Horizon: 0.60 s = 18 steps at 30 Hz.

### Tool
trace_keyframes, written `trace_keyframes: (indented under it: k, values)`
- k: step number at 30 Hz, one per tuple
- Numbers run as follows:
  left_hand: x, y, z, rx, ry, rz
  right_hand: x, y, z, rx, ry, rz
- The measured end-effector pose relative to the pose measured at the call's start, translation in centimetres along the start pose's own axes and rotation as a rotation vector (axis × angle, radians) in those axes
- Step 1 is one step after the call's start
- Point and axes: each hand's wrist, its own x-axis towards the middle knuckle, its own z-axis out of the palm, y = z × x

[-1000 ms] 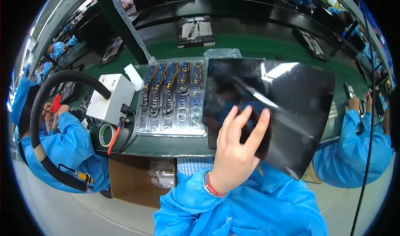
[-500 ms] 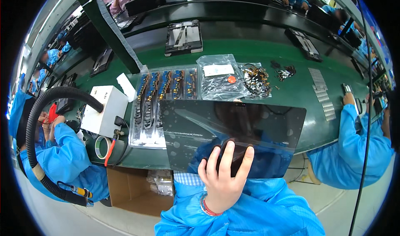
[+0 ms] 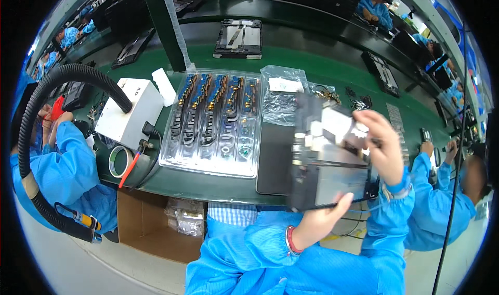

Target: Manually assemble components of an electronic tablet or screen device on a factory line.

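A tablet housing with its inside showing [image 3: 332, 183] is held tilted above the front edge of the bench, blurred by motion. Silvery battery-like blocks and a black frame edge can be made out on it. My left hand [image 3: 319, 225], with a red band at the wrist, grips its lower edge, thumb on the inner side. My right hand [image 3: 383, 144] is closed on its upper right side. Beneath it, partly covered, a dark flat panel [image 3: 271, 159] lies on the bench. To the left sits a clear compartment tray [image 3: 208, 165] of small flex-cable parts.
A clear plastic bag [image 3: 283, 105] lies behind the tray. At left stand a white box with a black hose [image 3: 130, 107] and a tape roll [image 3: 120, 161]. Another opened tablet [image 3: 238, 39] lies farther back. An open carton [image 3: 150, 227] is below the bench; co-workers sit at both sides.
The dark, film-covered panel that my left hand was spread over is no longer held up facing me. Both hands now grip a tablet housing farther right, its inside showing. My view has shifted.
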Motion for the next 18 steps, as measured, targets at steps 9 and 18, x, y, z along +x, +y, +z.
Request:
trace_keyframes:
  k: [9,18]
  values:
    - [0.1,-3.0,-1.9,-0.799,0.288,-0.497,-0.3,5.5,7.1,-0.229,-0.324,0.085]
    - [-4.8,4.7,-10.2,0.508,-0.16,-0.468,-0.9,5.5,7.1,-0.356,-0.252,-0.014]
